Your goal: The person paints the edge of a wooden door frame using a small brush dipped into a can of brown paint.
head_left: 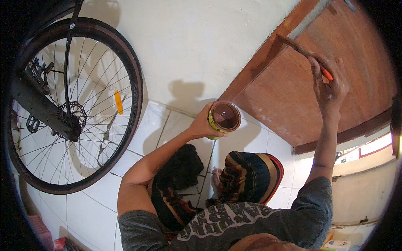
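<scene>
My left hand (pixel 206 123) is wrapped round the side of a small yellow-green paint can (pixel 225 116), held upright over the floor. Glossy brown paint shows inside its brown-smeared rim. Up at the right, my right hand (pixel 331 81) is closed on a paintbrush with an orange handle (pixel 326 73). The brush's dark far end reaches left to the brown door frame (pixel 258 63) and appears to touch it. Beside the frame stands a reddish-brown wooden door (pixel 301 98), with paler, uneven patches on its surface.
A bicycle wheel (pixel 138 90) with a black frame and an orange spoke reflector (pixel 119 102) stands close on the left. Behind is a cream wall (pixel 197 46). White tiles (pixel 142 134) cover the floor around my bare foot. A pinkish item (pixel 39 230) lies at the lower left.
</scene>
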